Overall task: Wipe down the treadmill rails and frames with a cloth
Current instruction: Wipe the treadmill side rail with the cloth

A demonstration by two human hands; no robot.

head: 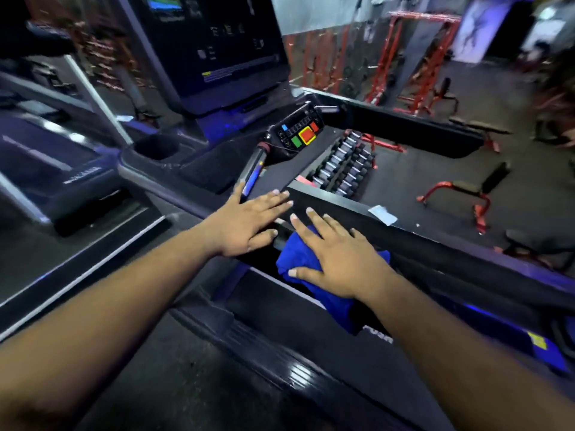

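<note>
Two hands flat, right hand point(339, 259) pressing blue cloth point(298, 259) on rail point(435, 234), left hand point(245, 225) released

Dumbbell rack point(343, 164): just beyond the console, rows of dark dumbbells with pale handles, lined up tight.
Red-framed bench point(463, 194): out on the dark floor, well right of the dumbbells, black pad tilted up.
Red racks point(404, 60): along the far wall, tall red uprights, blurred.
Neighbouring machine point(46, 157): off to the left, dark deck with a pale rail slanting up.
Poster point(476, 29): far right wall, pale with a dark figure, too blurred to read.
</note>
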